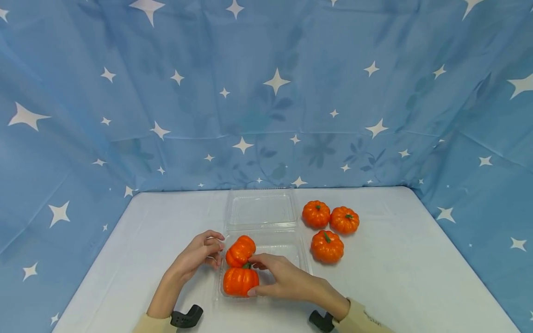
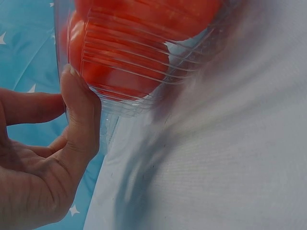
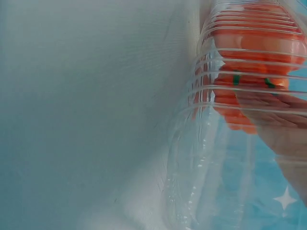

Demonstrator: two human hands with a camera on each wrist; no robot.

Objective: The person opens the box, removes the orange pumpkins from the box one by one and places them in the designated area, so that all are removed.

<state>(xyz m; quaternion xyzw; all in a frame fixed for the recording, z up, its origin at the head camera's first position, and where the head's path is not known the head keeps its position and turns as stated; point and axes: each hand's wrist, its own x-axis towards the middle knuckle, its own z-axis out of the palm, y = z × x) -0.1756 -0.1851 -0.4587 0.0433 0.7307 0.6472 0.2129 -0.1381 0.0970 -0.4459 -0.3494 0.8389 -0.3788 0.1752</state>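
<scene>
Gripping an orange ribbed pumpkin with a green stem [image 1: 239, 282]: right hand [image 1: 287, 278], thumb and fingers at its right side. Pumpkin sits in the near-left corner of the open clear plastic clamshell container [image 1: 284, 244], between both hands. Left hand [image 1: 196, 256] pinches container's left rim. Second orange pumpkin [image 1: 241, 251], tilted, just behind it. Three more orange pumpkins [image 1: 327, 248] on the white table [image 1: 399, 268], off container's right edge.

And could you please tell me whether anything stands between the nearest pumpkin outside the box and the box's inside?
Yes, the right wall of the clear box stands left of that pumpkin. The lid is folded back, and the right hand reaches over the near half.
</scene>
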